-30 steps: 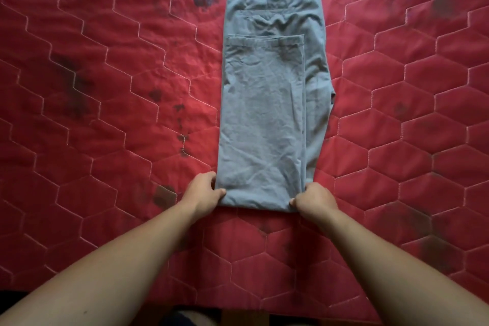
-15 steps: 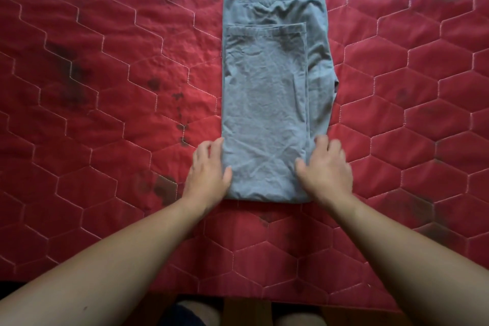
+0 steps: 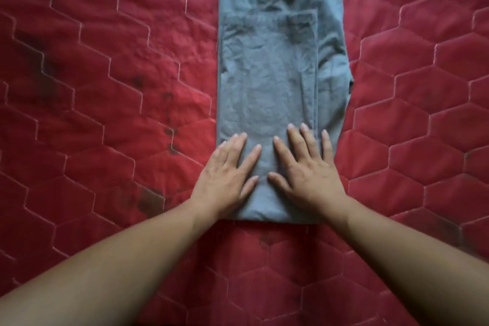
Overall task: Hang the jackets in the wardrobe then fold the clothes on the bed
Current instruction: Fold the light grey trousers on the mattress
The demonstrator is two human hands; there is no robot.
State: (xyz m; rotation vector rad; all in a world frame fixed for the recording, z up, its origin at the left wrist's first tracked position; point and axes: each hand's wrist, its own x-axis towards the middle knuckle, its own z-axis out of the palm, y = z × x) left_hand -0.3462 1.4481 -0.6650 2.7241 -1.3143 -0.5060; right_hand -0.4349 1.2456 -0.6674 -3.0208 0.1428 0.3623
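Garment: Grey trousers (image 3: 267, 82), legs doubled back over the seat, lie on a red quilted bedspread (image 3: 105, 92), running from frame centre toward 12 o'clock.
Smoothing: Likely best done by sliding both palms evenly toward 12 o'clock, pressing out the wrinkles and keeping the side edges aligned before the next fold.
Hands: Left hand (image 3: 227, 174) and right hand (image 3: 304, 169) rest palm-down on the folded end, fingers straight and slightly spread, thumbs nearly meeting.
Arms: Forearms enter from 7 and 5 o'clock.
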